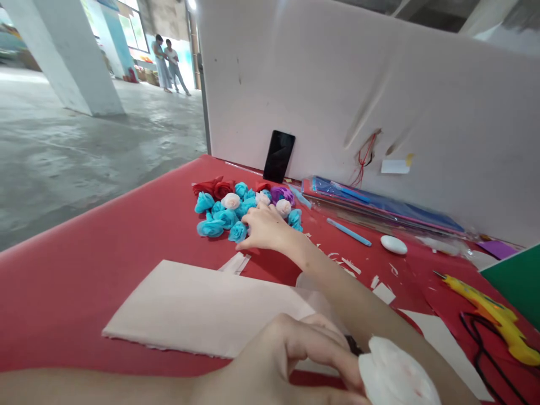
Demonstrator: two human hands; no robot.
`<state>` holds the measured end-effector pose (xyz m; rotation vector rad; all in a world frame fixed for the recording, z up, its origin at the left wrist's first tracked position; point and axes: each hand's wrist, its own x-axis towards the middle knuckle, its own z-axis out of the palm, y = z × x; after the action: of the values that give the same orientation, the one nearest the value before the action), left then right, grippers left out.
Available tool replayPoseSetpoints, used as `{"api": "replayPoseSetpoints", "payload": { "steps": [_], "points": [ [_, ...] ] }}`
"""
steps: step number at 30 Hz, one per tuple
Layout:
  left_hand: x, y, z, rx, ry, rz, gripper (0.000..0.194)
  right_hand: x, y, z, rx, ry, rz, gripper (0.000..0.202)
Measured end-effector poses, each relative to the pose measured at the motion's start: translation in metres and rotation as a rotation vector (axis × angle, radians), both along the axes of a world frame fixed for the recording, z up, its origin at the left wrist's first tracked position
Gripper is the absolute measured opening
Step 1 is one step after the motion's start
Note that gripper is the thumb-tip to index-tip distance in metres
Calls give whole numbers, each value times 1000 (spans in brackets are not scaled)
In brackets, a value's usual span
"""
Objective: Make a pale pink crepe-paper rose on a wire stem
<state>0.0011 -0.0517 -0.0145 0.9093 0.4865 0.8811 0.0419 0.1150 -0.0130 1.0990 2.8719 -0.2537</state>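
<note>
At the bottom of the head view, my left hand (295, 360) pinches a white paper flower (399, 374) by its edge. Reaching across above it, my right hand (265, 228) touches the near side of a pile of paper flowers, its thumb and fingers apart around a blue flower (238, 231). Whether its fingertips hold anything cannot be made out. The pile has blue, red, white and purple (282, 194) flowers. Between the hands and the table's left side lies a folded stack of pale paper (202, 304), partly covered by my left hand and right forearm.
A phone (279, 156) leans on the white panel behind the red table (105, 225). Rightward lie a blue pen (349, 232), a white oval object (394, 244), paper scraps, wrapped sheets (392, 211) and a yellow glue gun (489, 309) with a dark cord. Two people stand far back left.
</note>
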Motion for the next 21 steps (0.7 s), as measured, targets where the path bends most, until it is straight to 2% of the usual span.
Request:
{"api": "replayPoseSetpoints", "payload": {
  "steps": [2,5,7,10,15,19,21],
  "points": [
    [0,-1,-1,-11,-3,28,27,1,-1,-2,-24,-32,72,33],
    [-2,5,1,16,37,-70,34,4,0,-8,-71,-1,169,31],
    [-4,10,2,13,68,-131,34,7,3,-15,-106,68,205,30],
    [-5,12,2,-20,90,-154,33,11,8,-25,-182,225,220,29],
    [-4,7,1,-13,91,-157,35,18,4,-25,-377,663,85,12],
    [-4,4,1,-32,118,-128,38,34,-20,-16,-662,999,-60,32],
    [-5,4,0,-30,145,-94,35,46,-38,-11,-792,1130,-130,34]
  ]
}}
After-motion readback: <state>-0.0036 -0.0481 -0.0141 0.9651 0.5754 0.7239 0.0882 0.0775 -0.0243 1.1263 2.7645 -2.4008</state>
